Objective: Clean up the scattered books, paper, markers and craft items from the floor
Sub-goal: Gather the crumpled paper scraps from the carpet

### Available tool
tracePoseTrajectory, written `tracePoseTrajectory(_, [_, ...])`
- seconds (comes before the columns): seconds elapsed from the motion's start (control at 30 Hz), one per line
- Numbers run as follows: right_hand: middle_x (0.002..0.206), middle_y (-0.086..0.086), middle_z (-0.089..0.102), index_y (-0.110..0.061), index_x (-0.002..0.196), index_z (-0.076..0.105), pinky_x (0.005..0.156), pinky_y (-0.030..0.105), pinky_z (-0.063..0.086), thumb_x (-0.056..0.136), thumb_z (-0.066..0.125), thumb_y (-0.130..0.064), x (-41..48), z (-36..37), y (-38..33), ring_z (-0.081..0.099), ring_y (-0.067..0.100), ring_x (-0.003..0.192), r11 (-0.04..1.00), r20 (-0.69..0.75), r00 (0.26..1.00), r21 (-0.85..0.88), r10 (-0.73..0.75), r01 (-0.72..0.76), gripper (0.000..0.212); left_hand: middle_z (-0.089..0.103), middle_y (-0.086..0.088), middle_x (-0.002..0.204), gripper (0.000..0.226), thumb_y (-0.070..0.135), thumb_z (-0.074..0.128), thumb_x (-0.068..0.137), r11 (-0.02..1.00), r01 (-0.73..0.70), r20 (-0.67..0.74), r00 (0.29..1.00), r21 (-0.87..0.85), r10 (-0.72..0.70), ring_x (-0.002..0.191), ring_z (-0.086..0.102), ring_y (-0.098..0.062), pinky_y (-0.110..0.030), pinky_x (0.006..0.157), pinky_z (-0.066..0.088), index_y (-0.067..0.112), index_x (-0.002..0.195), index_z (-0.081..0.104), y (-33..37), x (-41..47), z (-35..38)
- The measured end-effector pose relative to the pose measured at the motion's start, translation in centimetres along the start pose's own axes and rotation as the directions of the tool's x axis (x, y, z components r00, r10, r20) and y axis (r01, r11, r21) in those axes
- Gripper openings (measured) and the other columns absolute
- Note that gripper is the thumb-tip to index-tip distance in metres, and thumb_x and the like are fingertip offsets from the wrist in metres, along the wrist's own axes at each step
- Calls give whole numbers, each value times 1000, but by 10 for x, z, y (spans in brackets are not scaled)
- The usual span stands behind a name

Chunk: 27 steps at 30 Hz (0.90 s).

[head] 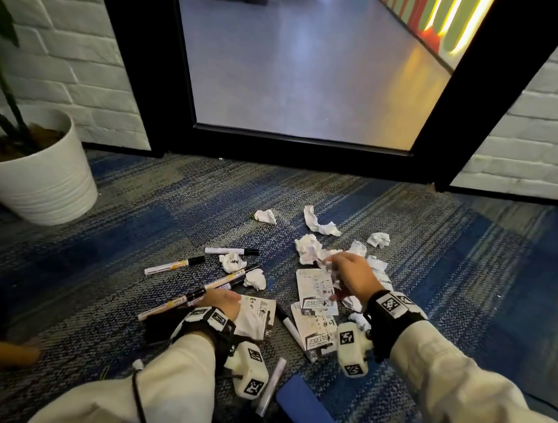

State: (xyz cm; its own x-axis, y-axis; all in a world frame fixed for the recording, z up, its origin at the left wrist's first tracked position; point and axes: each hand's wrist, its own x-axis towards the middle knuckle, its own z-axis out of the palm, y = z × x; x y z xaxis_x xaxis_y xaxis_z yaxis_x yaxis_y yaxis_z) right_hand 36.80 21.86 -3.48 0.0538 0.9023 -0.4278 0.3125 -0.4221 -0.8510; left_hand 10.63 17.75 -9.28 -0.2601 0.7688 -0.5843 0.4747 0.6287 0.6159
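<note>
- Left hand (221, 303): knuckles up, fingers curled round the near end of a long marker (171, 305) that runs out to its left. We read that as a grip, but the fingertips are hidden.
- Beyond the left hand, on the carpet (114, 228): several loose markers (175, 266), untouched, with two paper balls (232, 262) among them.
- Just right of the left hand: a printed sheet (258, 316), lying flat, its near edge by the wrist.
- Between the hands: a black-capped marker (288, 326). On our side of the left wrist: a white marker (271, 386) and a blue book (306, 417), neither lifted.
- Right hand (349, 279): fingers bent, pinching a paper scrap (328, 268). It's blurred, so we can't tell more about the hold.
- Under the right hand and just on its near side: more printed sheets (314, 289), overlapping.
- Beyond the right hand and to its right: a cluster of crumpled paper (321, 224), all on the carpet.
- Status, our call: early. Two items in hand at most, and nearly everything else is left on the floor. There's no bin or box in view, so we can't tell where things go.
</note>
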Motion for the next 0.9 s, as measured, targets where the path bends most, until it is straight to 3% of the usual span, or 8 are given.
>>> tracePoseTrajectory(0.1, [64,5,59,-4,70,66,47,32,53,87,65,-53,-11,-25,17,62,21,57,939,-46,998,-339,51,-64,51,61,-16,134,34,17,51,100,997,12,-38,999,-82,-15,127,55,-33,-39,106,43,6,129,64,8,1,6])
tracePoseTrajectory(0.17, [56,6,49,-8,55,50,50,29,41,84,58,-66,-14,-36,30,55,21,54,741,-47,995,-665,86,-96,66,62,-14,134,33,11,45,102,997,-64,-112,992,-36,60,126,56,-30,-35,102,44,3,129,61,21,-5,2])
tracePoseTrajectory(0.27, [101,15,64,-2,95,65,70,30,46,89,54,-64,-15,-41,52,62,28,91,506,-81,988,-851,130,-136,63,60,-17,132,35,19,55,100,979,-36,-186,983,-199,-1,123,57,-34,-36,96,47,-1,128,56,29,-10,-3])
tracePoseTrajectory(0.37, [140,19,41,-15,135,43,100,38,46,89,59,-57,-27,-32,72,51,37,122,514,-69,973,-840,221,-176,65,55,-20,121,37,35,49,101,863,80,-95,985,-500,-146,101,58,-39,-45,74,58,1,114,55,32,-19,-2])
tracePoseTrajectory(0.47, [147,21,30,-20,143,39,103,40,46,88,57,-62,-30,-20,94,52,40,123,515,-94,954,-824,284,-235,71,56,-13,93,54,54,63,89,871,99,-71,986,-481,-151,76,58,-30,-46,68,61,0,87,55,30,-20,-8])
tracePoseTrajectory(0.6, [114,16,64,-12,101,67,85,32,50,89,59,-58,-17,-20,93,63,31,106,651,-69,986,-743,154,-154,48,74,-13,96,45,33,90,59,945,-22,-56,998,-327,4,76,69,-26,-38,63,63,9,93,73,23,-1,-6])
tracePoseTrajectory(0.67, [83,13,62,-15,64,54,72,31,45,92,58,-53,-9,-21,88,62,27,83,776,-80,988,-612,131,-152,47,75,-11,93,47,32,90,56,969,-50,-92,995,-244,28,76,71,-27,-39,69,61,11,94,73,23,7,-3])
tracePoseTrajectory(0.9, [77,13,69,-10,68,64,67,31,46,86,38,-77,4,-5,108,65,28,74,921,-59,943,-206,326,-331,75,68,-8,118,28,37,80,79,987,-162,-173,972,-12,157,104,64,-32,-38,88,53,23,101,67,29,25,8])
